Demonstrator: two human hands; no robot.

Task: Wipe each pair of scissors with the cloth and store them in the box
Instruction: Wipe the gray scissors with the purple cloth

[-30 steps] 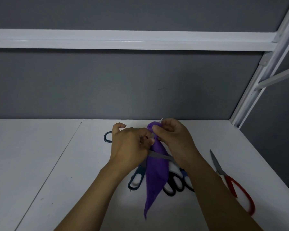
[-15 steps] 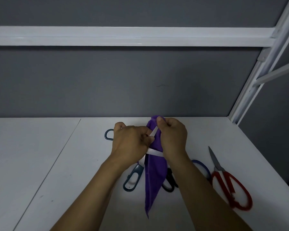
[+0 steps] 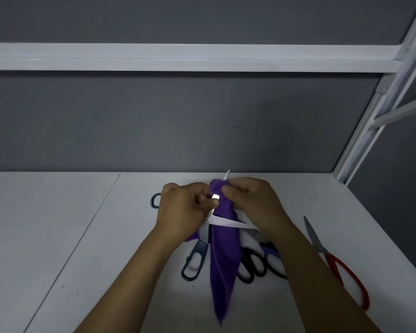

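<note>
Right, your left hand [image 3: 185, 210] grips the teal-handled scissors [image 3: 228, 222] near the pivot, blades splayed wide, likely so each edge gets wiped separately. Your right hand [image 3: 252, 203] pinches the purple cloth [image 3: 222, 255] round the upper blade, tip poking out. All held above the white table [image 3: 106, 236]. The red-handled scissors [image 3: 331, 260] and black-handled scissors [image 3: 246, 280] lie waiting there. Box not in view.

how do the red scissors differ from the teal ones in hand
The red scissors lie untouched on the table; the teal scissors are held by the left hand. Red blades are together; teal blades are spread, one wrapped in the cloth pinched by the right hand. Both have loop handles.
</note>
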